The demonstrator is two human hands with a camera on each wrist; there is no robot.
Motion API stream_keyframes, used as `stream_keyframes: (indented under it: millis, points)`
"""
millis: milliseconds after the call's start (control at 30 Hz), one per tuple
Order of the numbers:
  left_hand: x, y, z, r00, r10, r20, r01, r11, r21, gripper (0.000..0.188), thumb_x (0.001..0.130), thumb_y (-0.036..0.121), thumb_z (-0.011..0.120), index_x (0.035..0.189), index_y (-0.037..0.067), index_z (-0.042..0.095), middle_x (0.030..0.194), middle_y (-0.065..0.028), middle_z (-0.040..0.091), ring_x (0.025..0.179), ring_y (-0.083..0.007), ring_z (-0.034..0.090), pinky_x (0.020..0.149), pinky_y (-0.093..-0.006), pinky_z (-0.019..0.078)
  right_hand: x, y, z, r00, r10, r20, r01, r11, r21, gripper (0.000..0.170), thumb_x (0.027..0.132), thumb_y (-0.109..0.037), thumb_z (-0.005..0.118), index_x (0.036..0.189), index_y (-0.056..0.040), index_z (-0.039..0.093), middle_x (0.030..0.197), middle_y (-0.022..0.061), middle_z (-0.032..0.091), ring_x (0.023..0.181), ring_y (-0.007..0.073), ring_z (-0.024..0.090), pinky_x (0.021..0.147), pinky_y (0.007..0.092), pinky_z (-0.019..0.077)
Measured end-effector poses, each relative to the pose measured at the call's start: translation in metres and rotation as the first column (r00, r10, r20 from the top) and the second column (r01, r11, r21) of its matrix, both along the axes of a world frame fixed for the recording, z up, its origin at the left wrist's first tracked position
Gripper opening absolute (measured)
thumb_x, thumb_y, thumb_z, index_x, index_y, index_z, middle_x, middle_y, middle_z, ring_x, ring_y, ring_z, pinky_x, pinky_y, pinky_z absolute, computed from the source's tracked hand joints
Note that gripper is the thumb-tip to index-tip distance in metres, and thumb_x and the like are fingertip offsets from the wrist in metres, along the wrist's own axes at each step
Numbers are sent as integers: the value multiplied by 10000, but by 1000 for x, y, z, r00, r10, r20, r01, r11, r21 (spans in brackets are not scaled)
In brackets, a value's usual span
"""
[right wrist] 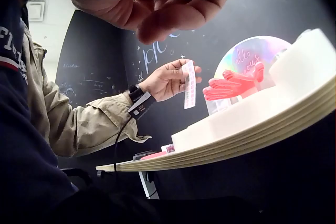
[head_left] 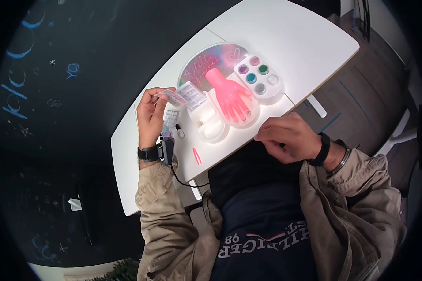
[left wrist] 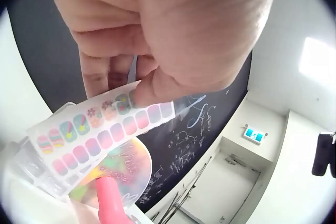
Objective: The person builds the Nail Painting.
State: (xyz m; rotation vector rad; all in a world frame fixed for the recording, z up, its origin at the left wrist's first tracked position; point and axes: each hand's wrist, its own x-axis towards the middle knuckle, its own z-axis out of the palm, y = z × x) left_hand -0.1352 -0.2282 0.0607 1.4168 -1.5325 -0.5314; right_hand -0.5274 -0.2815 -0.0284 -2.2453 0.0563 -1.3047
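My left hand (head_left: 150, 114) pinches a sheet of nail stickers (left wrist: 107, 137) between thumb and fingers, holding it up near the table's left side. Rows of pastel stickers, some with flowers, show on it in the left wrist view. Close beyond the sheet lies a clear compartment box (head_left: 195, 97). My right hand (head_left: 288, 138) hovers by the table's front edge, its fingers loosely curled with nothing visible in them. Between the hands, a pink model hand (head_left: 227, 96) lies palm down on a white stand, fingers towards me.
Right of the model hand, a white tray (head_left: 277, 92) carries several pots of coloured glitter. A round iridescent sign (head_left: 192, 65) stands behind. Pink tweezers (head_left: 196, 156) and a small bottle (head_left: 179, 131) lie at the front left. A cable (head_left: 185, 185) trails from my left wrist.
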Motion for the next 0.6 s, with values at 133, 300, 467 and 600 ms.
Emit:
stream_keyframes:
  millis: [133, 300, 467, 600]
  points:
    - [-1, -3, -8, 995, 42, 88, -42, 999, -6, 133, 1083, 109, 779, 1166, 15, 734, 1101, -26, 754, 945, -78, 666, 868, -249, 531, 0, -1, -1, 1000, -2, 17, 2, 1000, 1, 248, 847, 90, 739, 1055, -41, 773, 953, 75, 762, 625, 217, 706, 568, 338, 559]
    - [3, -11, -24, 983, 143, 114, -145, 989, 11, 128, 1030, 85, 831, 1075, 3, 744, 979, -4, 757, 844, -53, 646, 770, -233, 528, -1, -2, -3, 1000, -5, 8, 5, 1000, -1, 236, 851, 88, 738, 1048, -39, 770, 953, 79, 762, 636, 219, 713, 568, 335, 560]
    - [10, -18, -38, 964, 229, 135, -217, 971, -97, 173, 977, 33, 875, 1037, 3, 716, 917, -14, 777, 813, -65, 691, 753, -235, 574, -1, -2, -1, 1000, 1, 5, -1, 1000, -3, 232, 851, 87, 739, 1043, -40, 769, 955, 80, 762, 641, 219, 717, 571, 335, 562]
    - [9, -19, -36, 921, 319, 223, -289, 944, -157, 202, 953, 6, 892, 1012, 9, 699, 890, -21, 784, 818, -67, 724, 762, -234, 599, 0, -2, -2, 1000, 1, 13, -1, 1000, -5, 233, 851, 85, 740, 1043, -43, 770, 960, 79, 763, 639, 216, 714, 571, 336, 562]
